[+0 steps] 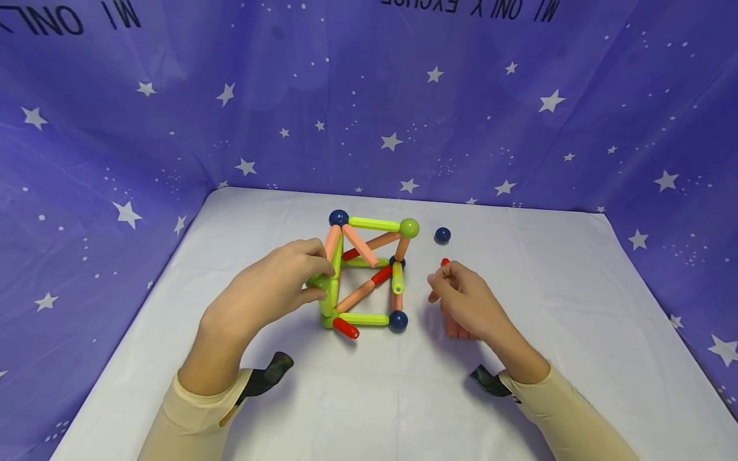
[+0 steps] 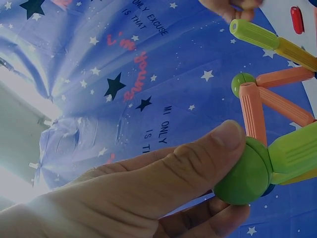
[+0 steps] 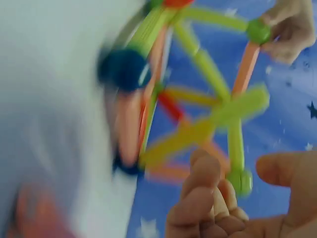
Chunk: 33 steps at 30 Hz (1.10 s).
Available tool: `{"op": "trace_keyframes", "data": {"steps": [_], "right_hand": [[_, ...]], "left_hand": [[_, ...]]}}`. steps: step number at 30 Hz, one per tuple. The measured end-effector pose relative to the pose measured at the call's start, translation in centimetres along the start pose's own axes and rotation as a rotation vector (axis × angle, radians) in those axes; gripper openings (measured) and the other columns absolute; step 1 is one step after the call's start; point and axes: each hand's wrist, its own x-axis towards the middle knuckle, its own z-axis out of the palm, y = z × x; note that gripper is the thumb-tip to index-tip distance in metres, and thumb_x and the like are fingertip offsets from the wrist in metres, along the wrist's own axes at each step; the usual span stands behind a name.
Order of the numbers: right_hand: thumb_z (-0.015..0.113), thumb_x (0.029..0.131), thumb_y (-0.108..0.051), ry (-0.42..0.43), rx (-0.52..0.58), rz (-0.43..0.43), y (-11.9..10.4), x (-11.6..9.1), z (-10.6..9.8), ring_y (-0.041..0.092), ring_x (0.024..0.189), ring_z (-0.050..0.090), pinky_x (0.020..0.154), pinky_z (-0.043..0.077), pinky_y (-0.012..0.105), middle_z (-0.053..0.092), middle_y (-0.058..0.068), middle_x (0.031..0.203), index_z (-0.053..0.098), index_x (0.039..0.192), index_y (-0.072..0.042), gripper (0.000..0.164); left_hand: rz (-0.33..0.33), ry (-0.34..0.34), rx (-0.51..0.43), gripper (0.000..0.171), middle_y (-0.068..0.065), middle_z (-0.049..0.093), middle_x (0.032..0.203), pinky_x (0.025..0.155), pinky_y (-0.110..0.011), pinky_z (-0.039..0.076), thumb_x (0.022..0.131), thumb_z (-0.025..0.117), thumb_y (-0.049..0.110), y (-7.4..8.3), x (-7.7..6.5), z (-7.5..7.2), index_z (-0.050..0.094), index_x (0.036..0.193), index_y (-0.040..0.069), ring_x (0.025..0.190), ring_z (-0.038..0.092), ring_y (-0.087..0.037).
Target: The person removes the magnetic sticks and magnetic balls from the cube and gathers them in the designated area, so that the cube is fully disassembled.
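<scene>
A framework (image 1: 369,319) of magnetic rods and balls stands on the table, in yellow-green, salmon and red rods with navy and green balls. My left hand (image 1: 277,282) is at its left side. In the left wrist view, thumb and fingers pinch a green ball (image 2: 245,173) joined to a salmon rod (image 2: 254,114) and a yellow-green rod (image 2: 294,153). My right hand (image 1: 467,301) hovers over a bundle of salmon rods (image 1: 458,330), partly hiding it. Its thumb stands apart from loosely bent fingers (image 3: 198,198), with nothing between them in the right wrist view.
A loose navy ball (image 1: 442,235) lies right of the framework. One red rod (image 1: 346,328) juts from its front left corner, and another red piece (image 1: 445,262) shows just beyond my right hand. Behind the white table (image 1: 576,288) hangs a purple star-printed cloth (image 1: 346,96).
</scene>
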Motion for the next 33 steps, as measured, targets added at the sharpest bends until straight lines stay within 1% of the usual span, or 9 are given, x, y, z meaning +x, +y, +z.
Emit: {"op": "trace_keyframes", "data": {"steps": [3,6,9,13,17,21,24,29,33], "right_hand": [[0.053,0.099,-0.042,-0.094,0.265,0.068,-1.7,0.5,1.6,0.032,0.063,0.061,0.050,0.046,0.031,0.068,0.015,0.096,0.050,0.110,-0.006,0.038],[0.054,0.099,-0.039,-0.146,0.462,0.115,-2.4,0.6,2.8,0.024,0.065,0.062,0.058,0.048,0.028,0.065,0.023,0.104,0.045,0.115,-0.001,0.042],[0.057,0.099,-0.035,-0.157,0.579,0.138,-2.6,0.7,3.5,0.018,0.060,0.060,0.057,0.049,0.027,0.063,0.026,0.105,0.043,0.114,-0.001,0.040],[0.060,0.097,-0.025,-0.147,0.665,0.128,-2.7,0.8,3.9,0.015,0.056,0.055,0.055,0.049,0.025,0.064,0.023,0.093,0.043,0.112,0.001,0.035],[0.060,0.092,-0.014,-0.163,0.693,0.126,-2.7,0.9,4.2,0.015,0.056,0.052,0.056,0.048,0.025,0.062,0.013,0.077,0.044,0.115,0.004,0.033],[0.058,0.087,-0.008,-0.171,0.678,0.110,-2.5,0.6,3.8,0.017,0.059,0.052,0.060,0.049,0.027,0.057,0.005,0.071,0.044,0.120,0.004,0.038],[0.058,0.087,-0.009,-0.142,0.669,0.094,-2.0,0.5,2.8,0.018,0.061,0.053,0.061,0.050,0.027,0.055,0.005,0.072,0.045,0.121,0.001,0.038],[0.061,0.090,-0.010,-0.054,0.636,0.087,0.0,0.9,0.2,0.016,0.065,0.055,0.062,0.050,0.027,0.056,0.007,0.085,0.048,0.121,-0.001,0.035],[0.062,0.093,-0.013,0.005,0.528,0.092,2.0,1.4,-1.9,0.023,0.072,0.061,0.069,0.053,0.031,0.060,0.008,0.091,0.048,0.123,-0.001,0.035]], "left_hand": [[-0.001,-0.003,0.003,0.026,0.003,0.058,0.095,0.073,-0.028,0.049,0.074,0.085,0.008,0.0,0.0,0.0,0.074,0.097,0.010,0.084,0.056,-0.013],[0.003,-0.008,-0.002,0.025,0.003,0.058,0.094,0.072,-0.027,0.049,0.074,0.085,0.007,0.1,0.1,0.0,0.074,0.096,0.010,0.083,0.056,-0.013],[0.008,-0.009,-0.008,0.024,0.003,0.058,0.094,0.072,-0.027,0.049,0.074,0.085,0.007,0.2,0.2,-0.1,0.074,0.096,0.010,0.083,0.055,-0.012],[0.005,-0.007,-0.007,0.024,0.003,0.058,0.094,0.071,-0.026,0.049,0.074,0.085,0.007,0.2,0.2,-0.1,0.074,0.095,0.011,0.082,0.054,-0.012],[0.002,-0.008,-0.001,0.024,0.003,0.058,0.094,0.071,-0.026,0.049,0.074,0.085,0.007,0.1,0.0,-0.1,0.074,0.095,0.011,0.082,0.054,-0.012],[0.004,-0.010,0.000,0.025,0.002,0.058,0.094,0.072,-0.027,0.049,0.074,0.085,0.007,0.0,0.0,0.0,0.074,0.096,0.010,0.083,0.055,-0.013],[0.005,-0.006,0.001,0.025,0.002,0.058,0.094,0.073,-0.027,0.049,0.074,0.085,0.007,0.0,0.0,0.0,0.074,0.096,0.010,0.083,0.055,-0.013],[0.002,0.000,0.005,0.026,0.003,0.058,0.094,0.072,-0.027,0.049,0.073,0.086,0.008,0.1,0.0,0.0,0.074,0.096,0.011,0.083,0.056,-0.013],[-0.002,-0.008,-0.002,0.026,0.002,0.058,0.094,0.073,-0.028,0.049,0.074,0.085,0.008,0.0,0.0,-0.1,0.074,0.098,0.010,0.084,0.057,-0.013]]}}
